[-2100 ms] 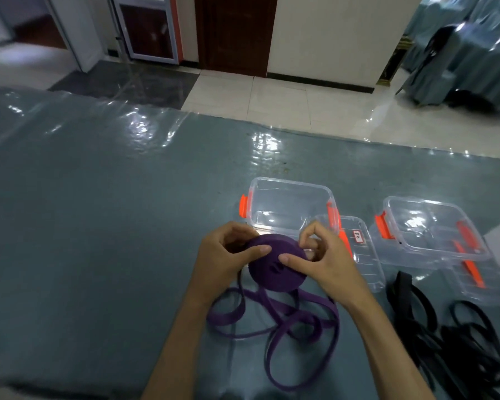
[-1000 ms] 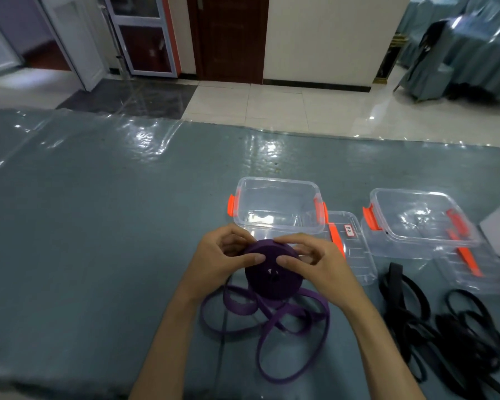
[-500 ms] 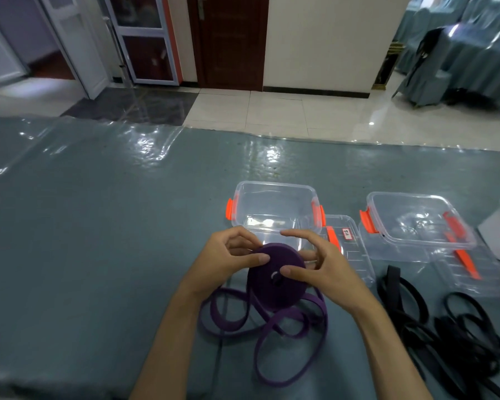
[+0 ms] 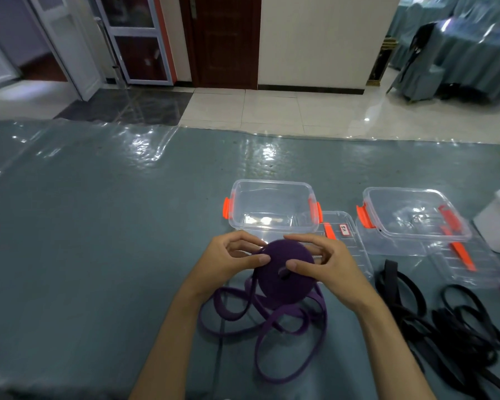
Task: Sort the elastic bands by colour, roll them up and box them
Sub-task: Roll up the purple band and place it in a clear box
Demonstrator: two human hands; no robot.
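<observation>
Status: purple roll (image 4: 285, 271) held upright just in front of the near clear box (image 4: 272, 207), above the table (image 4: 98, 241). Left hand (image 4: 228, 262) and right hand (image 4: 326, 262) both grip it, thumbs on the near face, fingers curled behind. Loose purple tail (image 4: 272, 333) lies below the roll.

Risks (est.):
- Grip slackens → coil springs open.
- Tail loops cross → snag while winding.
- Black bands (image 4: 445, 321), right of roll, could mix w/ tail.

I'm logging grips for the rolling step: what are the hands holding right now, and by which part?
Both the left hand and right hand grip the purple roll, thumbs on its flat face, fingers round its rim.
</observation>
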